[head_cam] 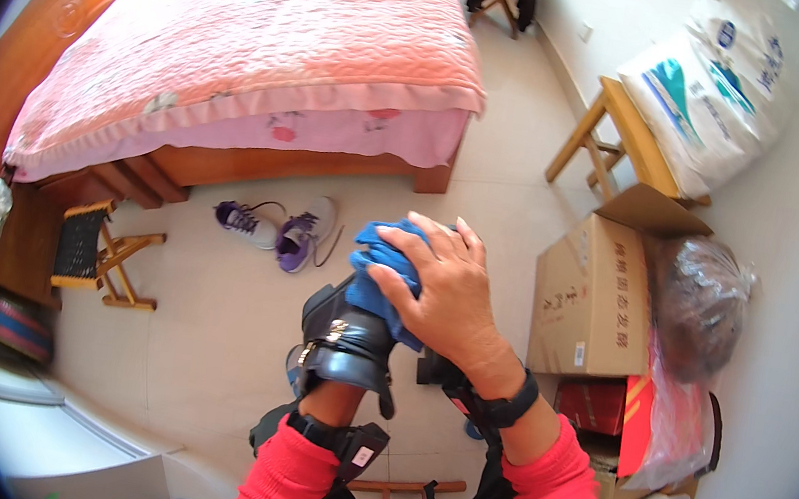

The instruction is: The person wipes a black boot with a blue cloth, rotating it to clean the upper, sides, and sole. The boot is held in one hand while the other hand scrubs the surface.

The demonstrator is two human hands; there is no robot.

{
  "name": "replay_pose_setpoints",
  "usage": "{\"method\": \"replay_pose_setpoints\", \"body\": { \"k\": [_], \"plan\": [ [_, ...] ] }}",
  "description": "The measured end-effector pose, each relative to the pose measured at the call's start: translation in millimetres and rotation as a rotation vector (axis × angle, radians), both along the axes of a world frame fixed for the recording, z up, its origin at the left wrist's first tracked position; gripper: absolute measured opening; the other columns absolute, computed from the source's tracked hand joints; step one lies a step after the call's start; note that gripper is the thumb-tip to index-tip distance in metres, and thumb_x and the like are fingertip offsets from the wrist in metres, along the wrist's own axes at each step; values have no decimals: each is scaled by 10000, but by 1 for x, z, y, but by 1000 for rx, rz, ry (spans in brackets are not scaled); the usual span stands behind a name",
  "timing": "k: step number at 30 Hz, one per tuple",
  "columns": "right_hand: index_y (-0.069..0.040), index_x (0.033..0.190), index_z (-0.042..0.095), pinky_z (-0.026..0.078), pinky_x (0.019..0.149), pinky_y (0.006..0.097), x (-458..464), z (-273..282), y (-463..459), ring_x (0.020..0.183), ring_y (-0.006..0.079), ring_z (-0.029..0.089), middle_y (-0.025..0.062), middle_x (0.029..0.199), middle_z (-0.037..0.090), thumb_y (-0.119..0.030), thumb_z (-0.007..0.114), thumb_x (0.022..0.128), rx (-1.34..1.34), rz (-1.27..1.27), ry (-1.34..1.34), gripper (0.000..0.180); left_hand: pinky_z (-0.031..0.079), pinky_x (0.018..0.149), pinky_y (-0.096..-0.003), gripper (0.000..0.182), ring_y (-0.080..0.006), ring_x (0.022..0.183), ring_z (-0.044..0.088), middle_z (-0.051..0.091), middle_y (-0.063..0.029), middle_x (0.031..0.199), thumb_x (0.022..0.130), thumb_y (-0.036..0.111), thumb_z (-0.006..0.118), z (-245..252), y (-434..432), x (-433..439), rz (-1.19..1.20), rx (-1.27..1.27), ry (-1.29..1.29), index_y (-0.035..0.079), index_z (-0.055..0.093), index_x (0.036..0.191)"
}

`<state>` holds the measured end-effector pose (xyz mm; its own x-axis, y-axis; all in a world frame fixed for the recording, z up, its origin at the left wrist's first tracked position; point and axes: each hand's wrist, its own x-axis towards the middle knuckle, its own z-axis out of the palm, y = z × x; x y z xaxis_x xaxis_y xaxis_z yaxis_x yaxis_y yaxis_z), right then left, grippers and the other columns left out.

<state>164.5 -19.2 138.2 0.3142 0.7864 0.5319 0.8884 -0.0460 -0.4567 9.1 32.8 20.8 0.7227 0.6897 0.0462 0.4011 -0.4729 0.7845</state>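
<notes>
A black leather shoe or ankle boot [347,356] with straps and gold-coloured metal trim sits over my left hand. Only the wrist end of my left hand [330,399] shows; the fingers are hidden inside the shoe. My right hand [451,290] lies over a folded blue cloth [386,263], with its fingers spread across it and pressing it against the far end of the shoe. The cloth covers that end. Both wrists carry black straps with small devices.
Purple-and-white sneakers [299,232] lie on the tiled floor before a bed [291,152] with a pink quilt. At left is a folding stool [103,260]. A cardboard box [581,304] and a wooden stool [613,119] bearing a white plastic bag [714,102] stand at right.
</notes>
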Motion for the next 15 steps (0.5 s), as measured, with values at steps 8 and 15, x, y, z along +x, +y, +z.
{"method": "replay_pose_setpoints", "body": {
  "k": [8, 15],
  "plan": [
    [-130, 1144, 641, 460, 921, 465, -38, -14, -24, 1001, 345, 584, 153, 1188, 608, -386, 817, 775, 280, 190, 184, 483, 494, 896, -368, 306, -271, 1026, 594, 615, -146, 1146, 891, 202, 635, 1, -4, -11, 41, 0, 2, 93, 602, 1175],
    [-132, 1126, 652, 511, 794, 424, -5, -32, -17, 937, 348, 592, 163, 1161, 610, -301, 832, 775, 351, -164, -55, 429, 491, 904, -371, 306, -276, 1031, 594, 616, -149, 1153, 891, 207, 636, 3, -11, -21, 58, 1, 20, 94, 606, 1174]
  ]
}}
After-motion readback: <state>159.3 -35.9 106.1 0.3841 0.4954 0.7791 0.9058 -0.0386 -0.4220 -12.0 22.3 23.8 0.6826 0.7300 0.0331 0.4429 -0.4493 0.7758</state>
